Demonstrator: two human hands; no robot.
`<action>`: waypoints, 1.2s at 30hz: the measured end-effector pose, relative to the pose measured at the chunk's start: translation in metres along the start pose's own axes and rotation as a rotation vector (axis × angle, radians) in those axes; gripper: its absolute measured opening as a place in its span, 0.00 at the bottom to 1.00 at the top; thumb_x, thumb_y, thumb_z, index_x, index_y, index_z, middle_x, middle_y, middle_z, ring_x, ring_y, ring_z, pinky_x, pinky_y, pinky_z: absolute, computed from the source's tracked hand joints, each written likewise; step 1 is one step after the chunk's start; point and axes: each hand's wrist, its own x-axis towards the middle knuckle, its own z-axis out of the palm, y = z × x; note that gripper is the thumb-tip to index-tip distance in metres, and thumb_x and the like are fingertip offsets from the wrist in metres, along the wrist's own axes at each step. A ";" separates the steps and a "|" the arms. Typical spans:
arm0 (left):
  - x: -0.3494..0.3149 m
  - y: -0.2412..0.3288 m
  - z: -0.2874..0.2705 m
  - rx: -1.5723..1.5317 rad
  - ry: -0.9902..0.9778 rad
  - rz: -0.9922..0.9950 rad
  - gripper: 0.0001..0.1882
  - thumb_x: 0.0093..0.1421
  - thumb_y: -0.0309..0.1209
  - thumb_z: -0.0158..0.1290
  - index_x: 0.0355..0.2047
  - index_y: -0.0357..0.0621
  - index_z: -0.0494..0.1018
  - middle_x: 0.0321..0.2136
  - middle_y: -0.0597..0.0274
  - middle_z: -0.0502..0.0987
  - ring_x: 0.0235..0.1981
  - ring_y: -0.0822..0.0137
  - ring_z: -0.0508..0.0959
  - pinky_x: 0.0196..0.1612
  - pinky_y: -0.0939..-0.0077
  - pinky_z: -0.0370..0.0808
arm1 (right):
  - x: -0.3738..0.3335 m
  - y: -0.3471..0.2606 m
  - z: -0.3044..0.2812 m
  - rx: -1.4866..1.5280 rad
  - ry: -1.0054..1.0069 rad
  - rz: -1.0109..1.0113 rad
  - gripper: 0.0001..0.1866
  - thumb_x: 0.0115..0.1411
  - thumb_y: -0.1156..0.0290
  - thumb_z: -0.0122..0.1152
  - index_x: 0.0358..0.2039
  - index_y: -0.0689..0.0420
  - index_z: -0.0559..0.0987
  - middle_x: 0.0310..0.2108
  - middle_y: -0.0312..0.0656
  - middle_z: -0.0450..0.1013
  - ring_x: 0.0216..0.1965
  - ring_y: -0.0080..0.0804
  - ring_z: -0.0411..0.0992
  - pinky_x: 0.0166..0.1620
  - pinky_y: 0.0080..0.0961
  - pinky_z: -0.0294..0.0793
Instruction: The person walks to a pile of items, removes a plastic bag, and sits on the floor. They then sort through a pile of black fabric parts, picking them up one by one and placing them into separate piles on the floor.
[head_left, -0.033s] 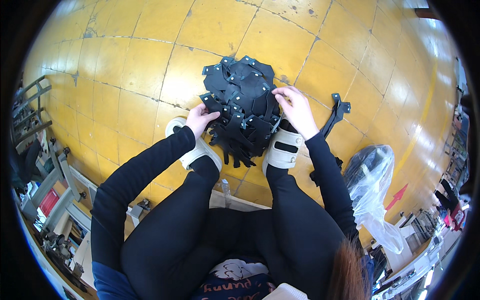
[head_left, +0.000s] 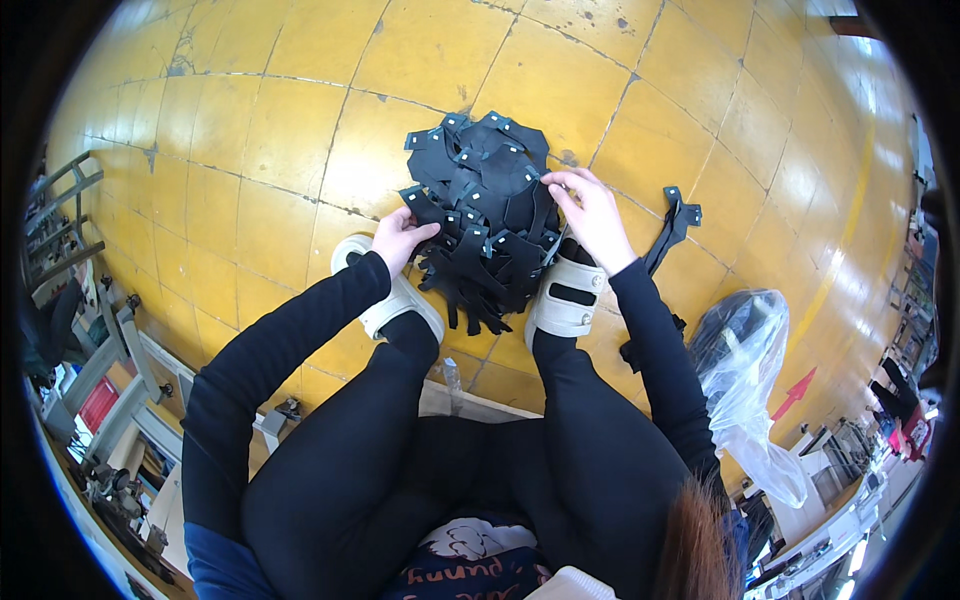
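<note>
Underfoot, the yellow tiled floor (head_left: 270,130) fills the upper two thirds of the frame, its dark grout lines bending toward the rim. At upper centre lies the heap of flat black cut pieces with small tabbed ends (head_left: 485,215), fanned out in overlapping layers on the tiles between the person's feet; the loose spread looks like the way such thin parts settle when gathered by hand, and its place right in front of the knees keeps it within easy reach of both arms.

At right centre a crumpled clear plastic bag with something dark inside (head_left: 750,385) rests on the floor, well apart from the heap. Just above it, a long black strap-like piece (head_left: 670,225) lies alone on the tiles, near the right wrist but not touching the pile.

Two white open sandals (head_left: 567,298) frame the lower edge of the heap, the black-clad legs bent in a squat.

The left hand (head_left: 400,238) sits at the heap's left edge, fingers curled and closed loosely on one of the tabbed pieces. The right hand (head_left: 592,212) rests on the heap's right edge, fingers bent downward and pinching at the top pieces; how firmly it grips I cannot tell.
</note>
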 end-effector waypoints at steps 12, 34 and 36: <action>0.020 -0.005 -0.020 0.068 0.044 0.042 0.14 0.54 0.23 0.59 0.42 0.36 0.73 0.34 0.61 0.79 0.33 0.73 0.77 0.42 0.80 0.73 | 0.037 0.011 0.003 -0.084 -0.108 -0.056 0.14 0.59 0.66 0.56 0.43 0.58 0.79 0.44 0.48 0.72 0.48 0.45 0.71 0.52 0.32 0.68; 0.012 0.048 -0.007 -0.144 0.031 0.025 0.10 0.68 0.31 0.44 0.47 0.42 0.66 0.33 0.57 0.79 0.31 0.69 0.78 0.41 0.77 0.75 | 0.046 -0.022 -0.038 0.638 0.154 0.088 0.05 0.63 0.75 0.54 0.38 0.62 0.73 0.32 0.36 0.74 0.34 0.23 0.74 0.41 0.18 0.71; 0.011 0.075 -0.002 -0.102 0.010 0.161 0.10 0.68 0.31 0.43 0.47 0.43 0.65 0.32 0.59 0.78 0.32 0.70 0.78 0.40 0.77 0.75 | 0.046 -0.034 -0.055 0.588 0.196 0.017 0.06 0.63 0.75 0.54 0.39 0.62 0.73 0.33 0.37 0.75 0.34 0.23 0.75 0.41 0.18 0.72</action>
